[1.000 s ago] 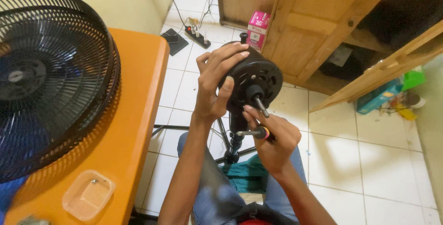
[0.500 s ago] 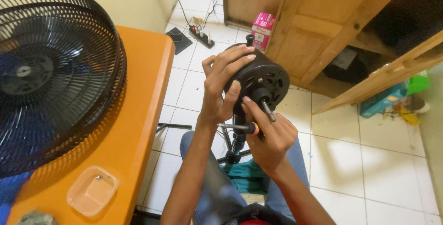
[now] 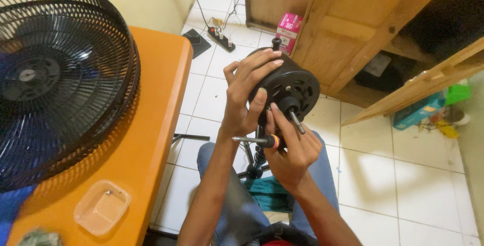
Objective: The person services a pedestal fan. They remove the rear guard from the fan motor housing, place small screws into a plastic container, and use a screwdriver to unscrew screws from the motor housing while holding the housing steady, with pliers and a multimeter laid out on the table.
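A black fan motor housing (image 3: 298, 82) with a metal shaft (image 3: 297, 123) sticking out is held up over my lap. My left hand (image 3: 248, 95) wraps around its left side, fingers over the top and thumb on its face. My right hand (image 3: 292, 150) is just below the motor, holding a screwdriver (image 3: 254, 139) whose metal shank points left across my left wrist; its index finger rests on the motor's hub. The fan's black stand (image 3: 254, 163) runs down between my knees.
Black fan grilles (image 3: 55, 79) lie on an orange table (image 3: 151, 125) at left, with a small clear plastic tray (image 3: 102, 207) near its front. A power strip (image 3: 222, 39), a pink box (image 3: 288, 28) and wooden cabinet frames (image 3: 363, 34) stand on the white tiled floor beyond.
My right hand has turned the screwdriver so its shank now points left, and its index finger has come up onto the motor hub. My left hand keeps hold of the housing.
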A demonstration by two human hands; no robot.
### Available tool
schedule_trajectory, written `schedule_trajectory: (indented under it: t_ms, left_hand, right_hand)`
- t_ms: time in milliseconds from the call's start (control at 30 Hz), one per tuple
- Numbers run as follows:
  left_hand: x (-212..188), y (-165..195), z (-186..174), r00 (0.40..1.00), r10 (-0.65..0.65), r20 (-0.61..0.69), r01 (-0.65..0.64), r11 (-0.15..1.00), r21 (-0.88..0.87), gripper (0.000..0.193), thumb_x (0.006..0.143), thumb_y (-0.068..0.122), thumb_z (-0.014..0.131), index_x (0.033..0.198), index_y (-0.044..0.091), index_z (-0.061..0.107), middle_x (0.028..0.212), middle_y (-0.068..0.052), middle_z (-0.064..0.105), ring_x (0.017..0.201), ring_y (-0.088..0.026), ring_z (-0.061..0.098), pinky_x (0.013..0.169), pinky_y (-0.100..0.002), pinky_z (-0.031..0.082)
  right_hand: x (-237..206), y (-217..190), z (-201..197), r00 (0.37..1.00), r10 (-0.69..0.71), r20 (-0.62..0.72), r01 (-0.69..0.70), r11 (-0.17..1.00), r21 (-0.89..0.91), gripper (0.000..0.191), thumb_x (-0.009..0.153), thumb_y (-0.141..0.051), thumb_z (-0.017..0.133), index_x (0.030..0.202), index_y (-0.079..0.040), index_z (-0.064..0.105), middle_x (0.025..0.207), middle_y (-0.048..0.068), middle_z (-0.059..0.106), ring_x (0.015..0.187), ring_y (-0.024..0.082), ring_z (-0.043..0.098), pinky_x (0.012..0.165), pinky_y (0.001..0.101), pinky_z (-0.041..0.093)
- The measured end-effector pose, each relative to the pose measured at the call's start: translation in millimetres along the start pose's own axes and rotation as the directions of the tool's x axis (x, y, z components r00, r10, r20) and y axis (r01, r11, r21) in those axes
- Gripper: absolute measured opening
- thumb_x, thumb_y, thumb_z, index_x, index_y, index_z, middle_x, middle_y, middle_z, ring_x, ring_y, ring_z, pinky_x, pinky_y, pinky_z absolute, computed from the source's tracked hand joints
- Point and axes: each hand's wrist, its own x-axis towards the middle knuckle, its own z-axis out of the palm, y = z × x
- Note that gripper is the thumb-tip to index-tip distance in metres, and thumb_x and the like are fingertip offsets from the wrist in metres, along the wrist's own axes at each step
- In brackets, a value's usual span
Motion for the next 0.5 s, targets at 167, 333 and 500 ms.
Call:
schedule_trajectory:
  t_ms: [167, 333, 500]
  left_hand:
    - [0.9, -0.9, -1.7, 1.000, 0.003, 0.006, -0.003, 1.000, 0.016, 0.043, 0.107, 0.029, 0.041, 0.137, 0.008, 0.063, 0.147, -0.008, 0.064, 0.141, -0.023, 0.056, 0.115, -0.035, 0.026]
    - [0.5, -0.9, -3.2, 1.000, 0.012, 0.018, -0.012, 1.000, 0.019, 0.042, 0.106, 0.027, 0.043, 0.137, 0.007, 0.063, 0.147, -0.008, 0.063, 0.141, -0.024, 0.055, 0.115, -0.036, 0.026]
    - [0.1, 0.7, -2.7, 1.000, 0.013, 0.018, -0.013, 0.999, 0.032, 0.041, 0.106, 0.027, 0.043, 0.137, 0.008, 0.064, 0.147, -0.007, 0.063, 0.141, -0.024, 0.055, 0.115, -0.036, 0.026]
  right_hand:
    - [2.5, -1.5, 2.0, 0.999, -0.045, -0.005, 0.045, 0.999, -0.029, 0.025, 0.093, 0.001, 0.079, 0.117, 0.002, 0.072, 0.090, 0.015, 0.072, 0.070, 0.028, 0.066, 0.065, 0.0354, 0.051]
    - [2.6, -6.1, -3.0, 1.000, 0.025, 0.013, -0.025, 0.999, -0.041, 0.024, 0.091, 0.000, 0.080, 0.115, 0.000, 0.074, 0.086, 0.013, 0.071, 0.064, 0.026, 0.061, 0.061, 0.0357, 0.047]
    - [1.9, -7.6, -3.6, 0.998, 0.060, -0.006, -0.060, 0.998, -0.028, 0.025, 0.089, 0.000, 0.084, 0.113, 0.001, 0.075, 0.070, 0.006, 0.062, 0.057, 0.023, 0.057, 0.057, 0.0354, 0.043]
